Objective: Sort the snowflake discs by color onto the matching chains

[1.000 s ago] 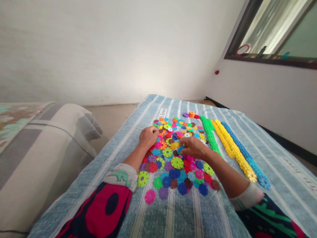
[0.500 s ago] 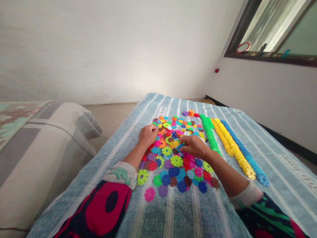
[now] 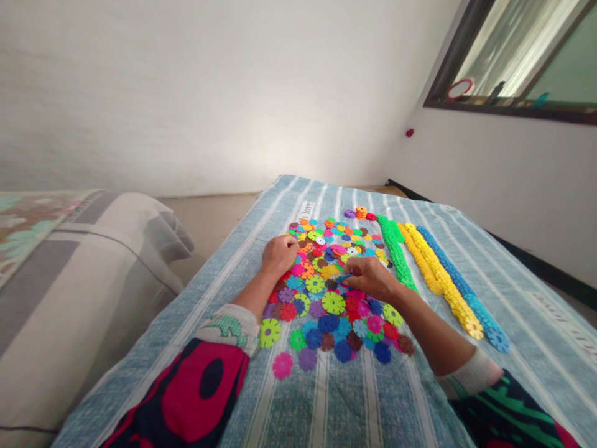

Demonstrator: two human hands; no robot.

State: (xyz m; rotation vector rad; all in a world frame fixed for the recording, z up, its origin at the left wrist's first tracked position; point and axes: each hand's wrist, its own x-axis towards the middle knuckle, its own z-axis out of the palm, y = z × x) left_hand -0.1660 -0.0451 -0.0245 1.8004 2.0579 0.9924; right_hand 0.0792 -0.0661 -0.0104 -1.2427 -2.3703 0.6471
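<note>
Notched plastic discs of many colours lie spread in a loose heap on a striped blue cloth. At the heap's left edge rests my left hand, its fingers curled in; whatever they hold, if anything, is hidden. Over the middle of the heap, my right hand pinches a blue disc between thumb and fingers. Right of the heap lie long rows of overlapping discs: a green row, a yellow row and a blue row.
Beyond the heap sit a purple disc pile, an orange stack and a few red discs. A cloth-covered piece of furniture stands at the left. A window is at the upper right.
My right hand has drawn the blue disc slightly up from the heap, and the disc now shows more edge-on. My left hand stays in place.
</note>
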